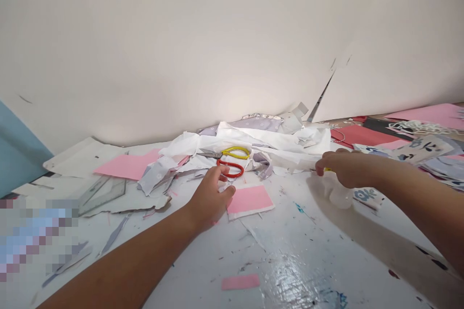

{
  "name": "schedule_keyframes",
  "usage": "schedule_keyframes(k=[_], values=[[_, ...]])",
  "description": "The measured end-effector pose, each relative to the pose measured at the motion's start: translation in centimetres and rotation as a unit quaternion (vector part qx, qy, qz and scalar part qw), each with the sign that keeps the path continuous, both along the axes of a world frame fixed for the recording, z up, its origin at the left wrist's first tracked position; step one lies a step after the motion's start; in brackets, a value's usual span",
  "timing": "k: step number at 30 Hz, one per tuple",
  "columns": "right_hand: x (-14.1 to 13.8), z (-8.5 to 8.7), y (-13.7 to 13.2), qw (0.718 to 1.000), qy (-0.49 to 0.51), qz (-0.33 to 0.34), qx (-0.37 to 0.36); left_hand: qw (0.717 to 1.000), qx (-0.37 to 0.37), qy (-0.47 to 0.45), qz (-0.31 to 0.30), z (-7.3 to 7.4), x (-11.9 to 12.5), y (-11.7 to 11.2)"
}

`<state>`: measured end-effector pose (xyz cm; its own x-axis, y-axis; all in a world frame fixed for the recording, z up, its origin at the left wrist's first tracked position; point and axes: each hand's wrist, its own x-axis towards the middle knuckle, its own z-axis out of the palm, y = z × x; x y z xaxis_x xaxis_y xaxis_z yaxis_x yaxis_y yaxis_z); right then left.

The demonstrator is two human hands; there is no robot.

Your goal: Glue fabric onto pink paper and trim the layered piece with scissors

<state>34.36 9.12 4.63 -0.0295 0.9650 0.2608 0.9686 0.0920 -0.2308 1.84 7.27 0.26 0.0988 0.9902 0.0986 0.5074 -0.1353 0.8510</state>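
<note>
1. The left hand (pixel 212 198) lies low over the table (pixel 290 236), loosely open, thumb parted from the half-bent fingers. Its forearm runs up diagonally from the bottom left, the wrist nearly straight.
2. The right hand (pixel 340 166) comes in from the right edge, its forearm sloping up and leftward. The back of the hand faces up and the fingers bend down to the left. A small yellow bit (pixel 328 169) shows under them; whether they grip it, I cannot tell.
3. The scissors (pixel 223 161) lie at the left fingertips, one handle red and one yellow, blades pointing left. The fingers reach the red handle; contact is unclear.
4. The pink card (pixel 251 200), edged in white, lies just right of the left thumb, in front of the scissors.
5. A clear, whitish thing (pixel 339 193) is directly below the right hand; its kind is hard to make out.
6. White paper (pixel 268 142) is heaped behind the scissors, between the hands.
7. Farther left are a pink sheet (pixel 126 164) and a set square (pixel 92 192); farther right, a red sheet (pixel 362 135) and string (pixel 424 128).
8. A pink strip (pixel 240 282) lies nearest the viewer, and a white board (pixel 217 48) stands behind everything on the table.
</note>
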Motion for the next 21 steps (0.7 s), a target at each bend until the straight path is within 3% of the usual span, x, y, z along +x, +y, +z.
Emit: schedule_keyframes(k=[3, 6, 11, 15, 19, 21], values=[[-0.6, 0.9, -0.7, 0.973, -0.088, 0.023, -0.210, 1.000, 0.004, 0.008, -0.004, 0.0, 0.0, 0.1], [-1.9, 2.1, -1.7, 0.944, -0.135, 0.013, -0.300, 1.000, -0.002, 0.013, -0.012, 0.1, 0.1, 0.1], [-3.6, 2.6, -2.3, 0.937, -0.142, 0.021, -0.318, 1.000, 0.010, 0.010, -0.019, -0.1, 0.0, 0.3], [-3.6, 2.6, -2.3, 0.951, -0.106, 0.032, -0.290, 1.000, 0.017, 0.006, -0.018, -0.5, 0.0, 0.4], [-3.8, 3.3, -2.4, 0.956, 0.066, 0.084, -0.275, 0.999, 0.032, 0.020, -0.020, -0.5, -0.1, 0.5], [-4.4, 3.7, -2.3, 0.925, 0.226, 0.121, -0.282, 0.998, 0.046, 0.030, -0.025, -0.4, -0.1, 0.6]])
